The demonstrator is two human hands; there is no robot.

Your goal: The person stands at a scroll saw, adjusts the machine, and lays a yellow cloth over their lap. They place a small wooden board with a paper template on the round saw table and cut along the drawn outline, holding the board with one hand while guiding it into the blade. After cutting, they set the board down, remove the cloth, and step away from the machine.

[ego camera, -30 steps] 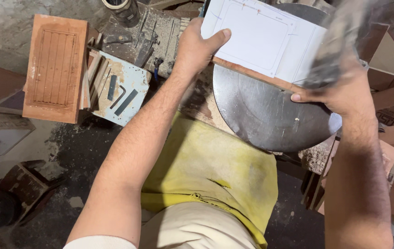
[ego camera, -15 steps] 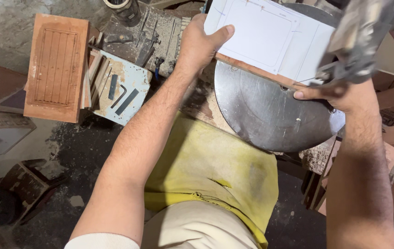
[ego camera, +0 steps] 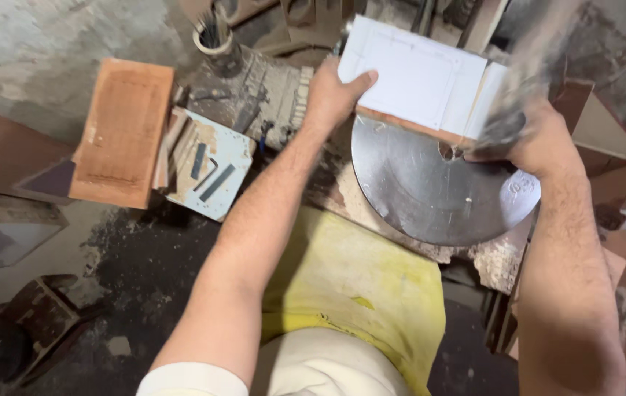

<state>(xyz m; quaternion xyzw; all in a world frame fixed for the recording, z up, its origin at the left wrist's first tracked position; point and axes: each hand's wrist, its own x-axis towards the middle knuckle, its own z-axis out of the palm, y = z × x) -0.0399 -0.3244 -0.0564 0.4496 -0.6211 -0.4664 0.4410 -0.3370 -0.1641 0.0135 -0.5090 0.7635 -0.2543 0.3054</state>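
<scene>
White-faced board [ego camera: 412, 73] held flat at twelve o'clock on the round grey metal disc [ego camera: 430, 183], wooden edge showing along its near side. Left hand [ego camera: 331, 99] clamped on the board's left edge, thumb on top. Right hand [ego camera: 540, 143] wrapped around a blurred tool [ego camera: 507, 121] at the board's right corner, tip near a small hole in the disc; tool type impossible to tell. Faint outline drawn on the white face, no cut visible yet, so probably early in the shaping. Cluttered counter [ego camera: 254, 95] at ten o'clock: orange carved panel [ego camera: 119, 132], pale blue plate [ego camera: 214, 172], cup of rods [ego camera: 214, 37]. Dusty dark floor [ego camera: 137, 264] at seven o'clock, boards stacked at three.
</scene>
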